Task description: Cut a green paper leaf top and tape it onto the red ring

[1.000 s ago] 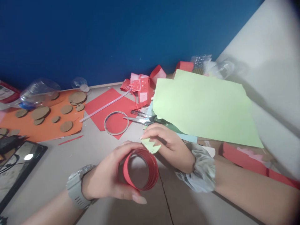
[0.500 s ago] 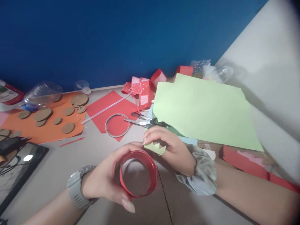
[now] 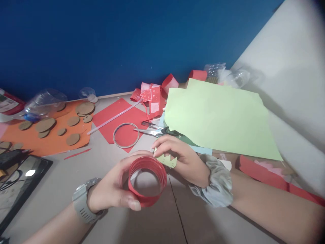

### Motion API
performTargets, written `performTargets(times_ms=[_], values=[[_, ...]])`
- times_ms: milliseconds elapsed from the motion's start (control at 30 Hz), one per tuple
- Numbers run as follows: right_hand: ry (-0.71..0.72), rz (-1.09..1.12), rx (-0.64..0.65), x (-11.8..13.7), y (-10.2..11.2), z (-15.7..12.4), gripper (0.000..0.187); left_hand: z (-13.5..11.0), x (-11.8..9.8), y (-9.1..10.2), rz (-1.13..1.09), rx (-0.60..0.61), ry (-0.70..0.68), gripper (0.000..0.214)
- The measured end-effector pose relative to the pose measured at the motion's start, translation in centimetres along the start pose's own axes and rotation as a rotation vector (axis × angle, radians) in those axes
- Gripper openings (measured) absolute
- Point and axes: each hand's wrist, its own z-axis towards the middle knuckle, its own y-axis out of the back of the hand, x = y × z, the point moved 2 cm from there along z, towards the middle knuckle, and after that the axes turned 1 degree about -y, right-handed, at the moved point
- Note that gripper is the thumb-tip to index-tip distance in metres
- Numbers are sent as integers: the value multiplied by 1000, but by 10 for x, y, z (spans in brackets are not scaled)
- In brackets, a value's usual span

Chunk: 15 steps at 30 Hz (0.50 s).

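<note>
A hollow red ring, with layered ridges along its inner wall, is gripped by my left hand, fingers and thumb wrapped round its left side. Just to its right, my right hand pinches a small light green paper strip with a zigzag edge and little dark marks. The strip is close to the ring's far right rim; whether they touch I cannot tell. Beyond my right hand lie black-handled scissors, partly covered by it. A thin tape ring rests under the scissors' tip on a red paper sheet.
Light green sheets spread at the right. On the left, several cardboard discs sit on orange paper, near a clear plastic bottle and a dark-edged device. Red paper pieces lie near the blue wall.
My left hand has tipped the red ring, so more of its near outer side and far inner wall shows. My right hand has shifted slightly left with the green strip.
</note>
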Motion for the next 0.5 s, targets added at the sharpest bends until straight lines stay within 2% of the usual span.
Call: performTargets(times_ms=[167, 300, 500], values=[[7, 0, 14, 1, 0, 0, 12, -1, 2, -1, -43, -16, 26, 61], [24, 19, 24, 2, 0, 0, 11, -3, 3, -5, -128, 65, 39, 61], [46, 13, -38, -2, 1, -2, 18, -5, 2, -5, -168, 72, 9, 61]])
